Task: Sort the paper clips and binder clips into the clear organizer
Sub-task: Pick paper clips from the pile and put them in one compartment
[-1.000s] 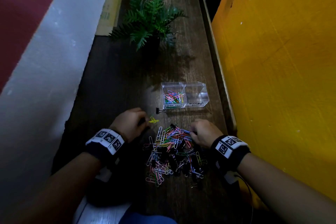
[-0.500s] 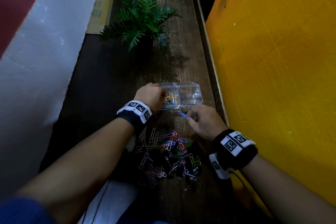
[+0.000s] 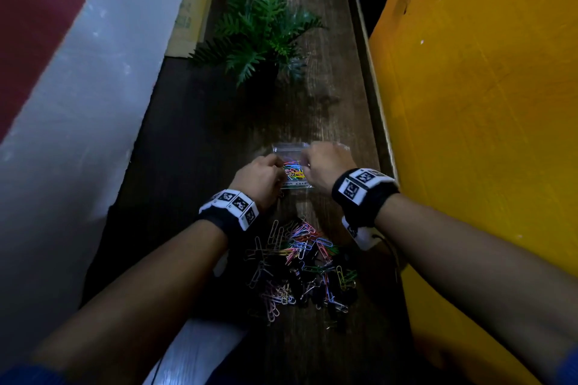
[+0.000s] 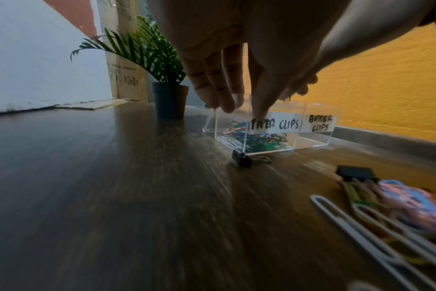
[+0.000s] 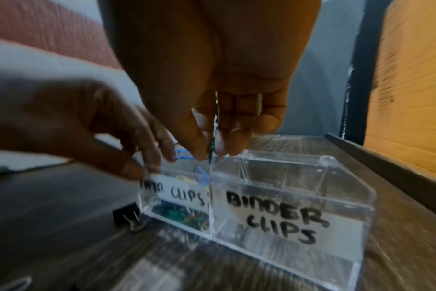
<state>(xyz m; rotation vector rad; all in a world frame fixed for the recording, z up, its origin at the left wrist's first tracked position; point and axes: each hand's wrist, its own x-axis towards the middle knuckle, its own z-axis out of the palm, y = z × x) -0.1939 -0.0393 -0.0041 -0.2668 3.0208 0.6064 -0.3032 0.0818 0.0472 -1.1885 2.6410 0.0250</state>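
My organizer [image 5: 286, 196] is clear, glossy plastic with white paper labels [image 5: 336, 232]. The table [image 4: 112, 177] beneath is dark, faintly shiny wood grain.

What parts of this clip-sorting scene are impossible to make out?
- Head view: the right hand covers the organizer's binder-clip side.
- Right wrist view: the left hand's fingers hide the start of the paper clips label.
- Left wrist view: the clip pile is blurred and cut off by the edge.

Both forearms reach forward, banded wrists side by side; left grip [image 3: 261, 176] points its fingers [image 4: 213, 84] downward, loosely extended, while right grip [image 3: 328, 162] pinches fingertips [image 5: 197, 147] together, pointing down
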